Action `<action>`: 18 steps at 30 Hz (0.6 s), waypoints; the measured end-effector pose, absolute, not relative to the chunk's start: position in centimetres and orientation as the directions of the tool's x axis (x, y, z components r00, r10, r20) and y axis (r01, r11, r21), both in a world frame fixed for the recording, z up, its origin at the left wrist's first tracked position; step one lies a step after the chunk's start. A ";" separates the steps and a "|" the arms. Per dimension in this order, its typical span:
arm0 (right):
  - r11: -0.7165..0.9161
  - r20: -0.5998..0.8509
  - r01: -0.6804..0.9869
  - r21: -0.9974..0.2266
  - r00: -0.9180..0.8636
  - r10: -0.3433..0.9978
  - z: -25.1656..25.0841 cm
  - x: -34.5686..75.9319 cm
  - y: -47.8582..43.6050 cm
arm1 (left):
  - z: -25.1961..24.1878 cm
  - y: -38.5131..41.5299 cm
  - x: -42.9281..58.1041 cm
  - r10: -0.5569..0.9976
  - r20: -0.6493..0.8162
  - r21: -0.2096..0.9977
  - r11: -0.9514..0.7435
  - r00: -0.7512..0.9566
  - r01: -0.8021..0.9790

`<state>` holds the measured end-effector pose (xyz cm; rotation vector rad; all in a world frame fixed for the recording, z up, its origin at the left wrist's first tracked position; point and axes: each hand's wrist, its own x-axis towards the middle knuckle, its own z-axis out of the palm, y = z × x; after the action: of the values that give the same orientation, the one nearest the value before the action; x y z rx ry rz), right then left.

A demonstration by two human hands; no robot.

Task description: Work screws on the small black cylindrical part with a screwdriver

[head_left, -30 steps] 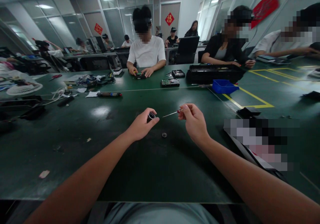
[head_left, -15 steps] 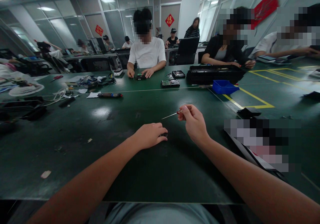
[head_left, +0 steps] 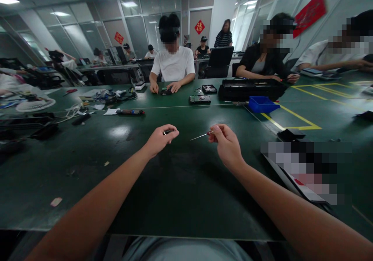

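Note:
My left hand (head_left: pixel 159 139) is raised over the green table (head_left: pixel 180 183), its fingers closed round a small dark round part (head_left: pixel 168 131) that shows between thumb and fingertips. My right hand (head_left: pixel 227 143) pinches a thin screwdriver (head_left: pixel 201 135) with a red handle, its metal tip pointing left toward the left hand. A short gap separates the tip from the part.
A blurred flat object (head_left: pixel 303 167) lies at the right. A blue bin (head_left: pixel 262 104) and a black tray (head_left: pixel 250 89) sit further back, with circuit boards (head_left: pixel 199 99) and cables (head_left: pixel 107 94). Several people sit across the table.
My left hand went down to the table where a small dark disc lay, then rose again with a small part pinched; the disc is gone from the table. The right hand barely moved.

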<state>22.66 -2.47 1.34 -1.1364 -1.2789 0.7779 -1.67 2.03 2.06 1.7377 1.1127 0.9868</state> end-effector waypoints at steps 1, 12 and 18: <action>0.301 0.322 0.137 -0.944 0.172 0.931 1.3 22.7 -2.5 | 2.2 2.4 -2.1 0.956 0.162 0.954 -0.215 0.245 0.209; 0.283 0.303 0.142 -0.948 0.145 0.942 1.0 22.7 -2.1 | 4.1 4.3 -13.3 0.951 -0.056 0.994 0.025 -0.306 -0.102; 0.278 0.297 0.126 -0.952 0.162 0.941 0.6 22.6 -1.8 | 5.9 2.4 -20.6 0.850 -0.053 0.999 0.044 -0.525 -0.031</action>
<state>22.57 -1.76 0.59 -1.1415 -1.2723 0.8130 -20.61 2.43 5.95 0.8432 1.6118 1.5692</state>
